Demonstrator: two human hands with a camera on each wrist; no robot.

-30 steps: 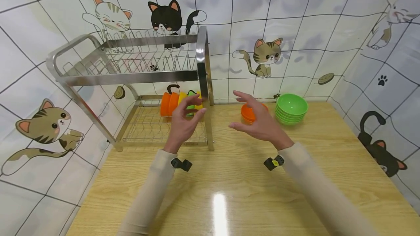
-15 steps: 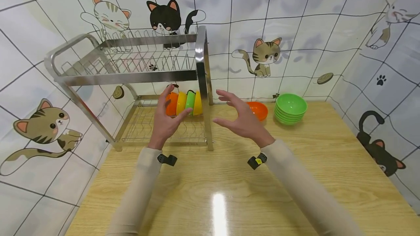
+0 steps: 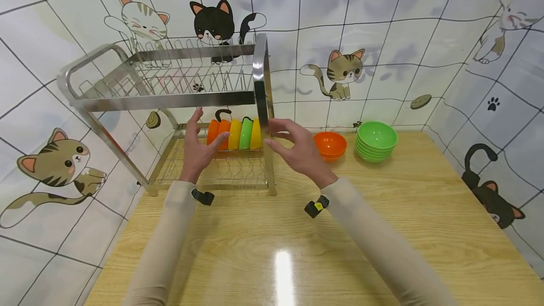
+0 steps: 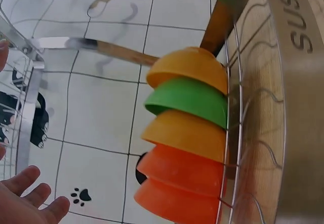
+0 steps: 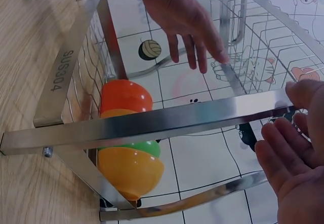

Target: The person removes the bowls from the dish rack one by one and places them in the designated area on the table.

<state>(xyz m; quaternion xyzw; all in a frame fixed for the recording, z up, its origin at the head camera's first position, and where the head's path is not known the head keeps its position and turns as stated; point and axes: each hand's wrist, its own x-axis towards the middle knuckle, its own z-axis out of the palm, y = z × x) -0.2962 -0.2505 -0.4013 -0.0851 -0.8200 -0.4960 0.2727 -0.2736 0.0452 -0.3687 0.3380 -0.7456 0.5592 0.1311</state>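
Observation:
My left hand [image 3: 197, 152] is held in front of the lower tier of a two-tier metal dish rack [image 3: 170, 100], with its fingers spread and nothing in them. Right of it on that tier stand several bowls tipped on their sides: orange bowls [image 3: 214, 131], a yellow bowl [image 3: 234, 135], a green bowl [image 3: 246, 134] and another yellow bowl [image 3: 256, 135]. The left wrist view shows the row of bowls, apart from the left fingers [image 4: 38, 193]. Beside the rack's right front post [image 5: 177, 120] is my right hand [image 3: 301, 152], thumb and fingers apart; whether it touches the post I cannot tell.
Orange bowls [image 3: 330, 144] sit stacked on the wooden table [image 3: 340, 240] right of the rack. A stack of green bowls [image 3: 377, 140] stands farther right, near the tiled wall [image 3: 391, 37]. The rack's upper tier has upright wire dividers.
Both hands have moved left. The left one has passed from in front of the bowls to their left side; the right one has come up to the rack's right post. The bowls have stayed put.

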